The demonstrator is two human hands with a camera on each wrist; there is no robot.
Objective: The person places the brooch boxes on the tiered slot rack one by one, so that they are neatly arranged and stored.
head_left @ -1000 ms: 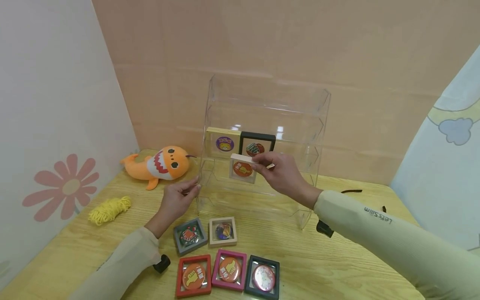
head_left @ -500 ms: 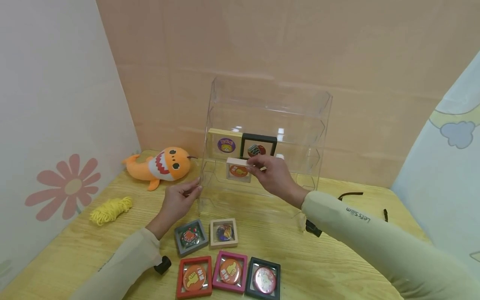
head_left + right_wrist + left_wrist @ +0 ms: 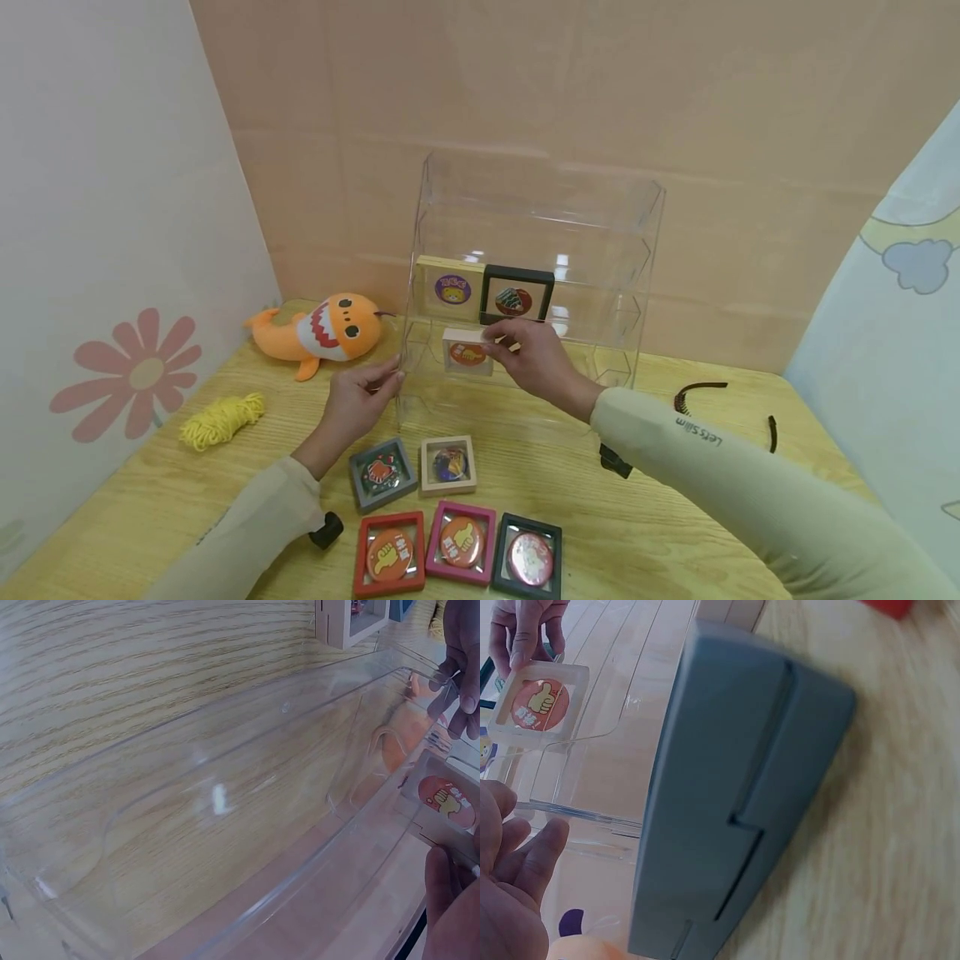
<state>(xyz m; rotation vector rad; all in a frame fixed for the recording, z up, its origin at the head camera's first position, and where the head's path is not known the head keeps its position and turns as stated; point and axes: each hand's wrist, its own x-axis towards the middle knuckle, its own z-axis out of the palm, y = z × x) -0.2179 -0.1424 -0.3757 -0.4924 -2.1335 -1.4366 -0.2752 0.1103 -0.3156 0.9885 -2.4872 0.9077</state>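
Observation:
A clear tiered acrylic rack (image 3: 528, 217) stands on the table. Its left side edge lies between the thumb and fingers of my left hand (image 3: 358, 404). My right hand (image 3: 536, 358) pinches the upper right corner of a pale square frame (image 3: 468, 356), which contains a round red badge with a yellow thumbs-up. This frame is upright at a lower tier, just below a yellow frame (image 3: 450, 287) and a black frame (image 3: 517, 296) seated side by side in the rack. In the left wrist view, a grey frame (image 3: 712, 787) fills the middle, close to the camera.
Before the rack lie a beige frame (image 3: 448, 465), a red frame (image 3: 389, 554), a pink frame (image 3: 461, 542) and a dark frame (image 3: 527, 557). An orange shark plush (image 3: 341, 329) and a yellow cord bundle (image 3: 222, 421) are left; a dark curved strip (image 3: 701, 386) is right.
My right hand has moved left and down with the pale frame, from overlapping the black frame's bottom to the tier below. The left hand stays at the rack's edge.

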